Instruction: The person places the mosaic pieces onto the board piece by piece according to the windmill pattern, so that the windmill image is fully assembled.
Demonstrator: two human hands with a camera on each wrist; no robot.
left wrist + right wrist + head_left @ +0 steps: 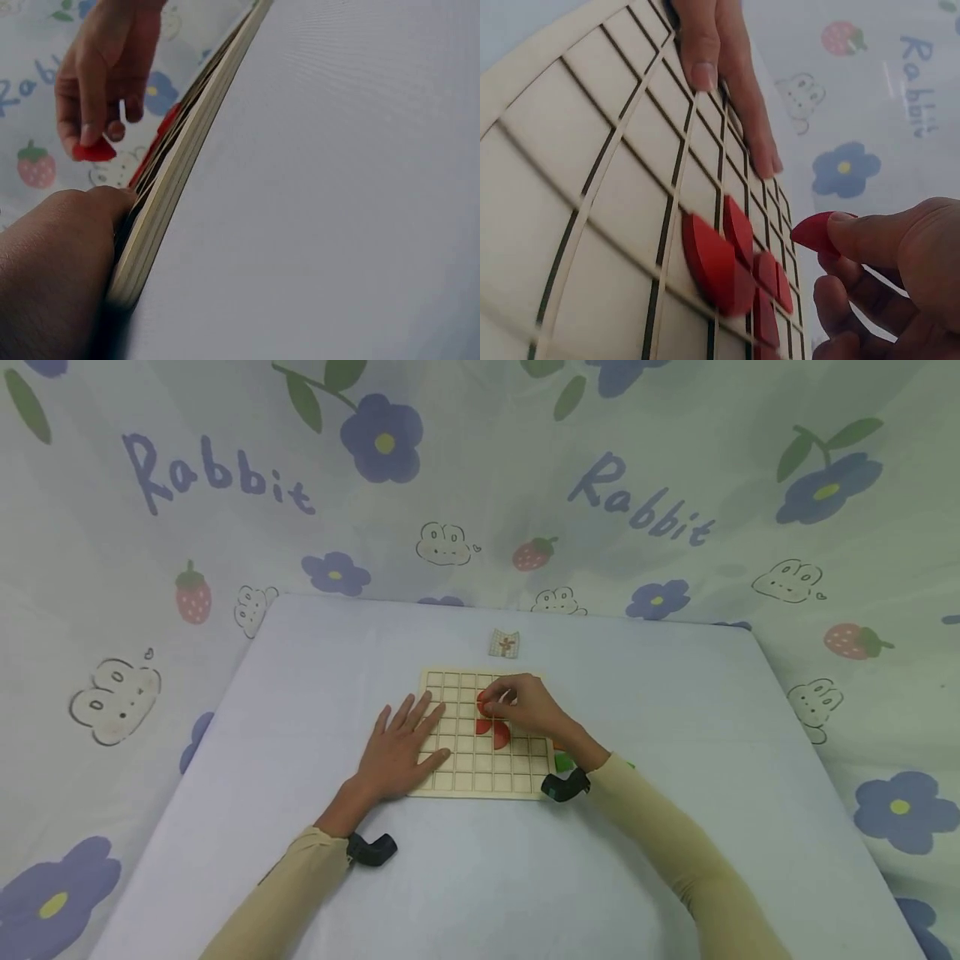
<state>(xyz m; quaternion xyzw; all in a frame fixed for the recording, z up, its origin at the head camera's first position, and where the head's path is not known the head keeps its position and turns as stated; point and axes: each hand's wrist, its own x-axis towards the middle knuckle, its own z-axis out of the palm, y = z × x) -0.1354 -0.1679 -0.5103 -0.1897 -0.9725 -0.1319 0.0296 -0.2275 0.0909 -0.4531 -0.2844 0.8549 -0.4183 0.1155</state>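
Note:
A wooden grid board [467,782] lies on the table, with several red quarter-round pieces [709,259] set in its squares. My left hand [393,754] rests on the board's left side with its fingers straight and spread. Over the upper middle squares, my right hand [528,704] pinches one red rounded piece [816,233] between thumb and fingers. That piece is held clear of the board in the right wrist view. In the left wrist view the left thumb [112,199] lies at the board's edge, with the right hand [109,67] beyond it.
Behind the board lies a small printed card [504,644]. Green pieces [564,762] lie right of the board, partly hidden by the right wrist and forearm. A patterned cloth [480,460] hangs behind the white table [450,877].

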